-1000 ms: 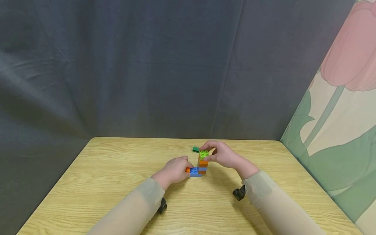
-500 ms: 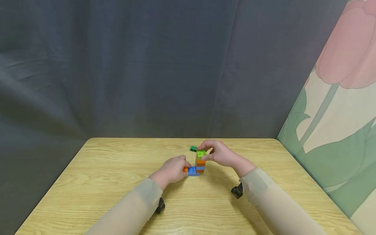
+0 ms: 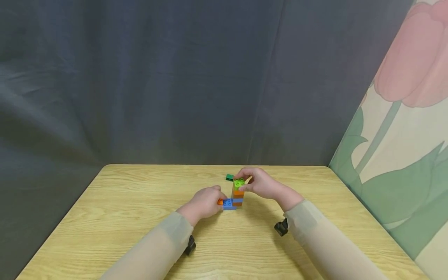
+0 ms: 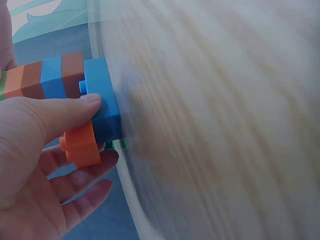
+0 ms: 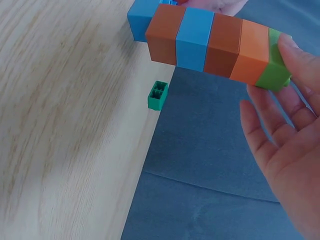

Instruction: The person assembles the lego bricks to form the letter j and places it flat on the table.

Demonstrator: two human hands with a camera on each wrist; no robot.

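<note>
A small tower of toy building bricks (image 3: 238,195) stands on one end of a long blue brick (image 4: 107,105) on the table. Brown, blue, brown and orange bricks make up its layers, topped by a lime green brick (image 5: 270,70). My right hand (image 3: 262,184) pinches that lime green brick between thumb and fingers. Low on the left, my left hand (image 3: 206,202) holds the long blue brick, its thumb pressed on the top. Beside the thumb sits an orange brick (image 4: 82,145), with the fingers curled past its far side.
A dark green brick (image 5: 157,96) lies on the wooden table (image 3: 140,217) behind the tower, near the far edge. A dark curtain (image 3: 175,77) hangs behind the table, and a tulip-patterned panel (image 3: 406,163) runs along the right.
The whole scene has shifted slightly left in the head view. Both hands keep their places on the bricks, and the tower stands as before.
</note>
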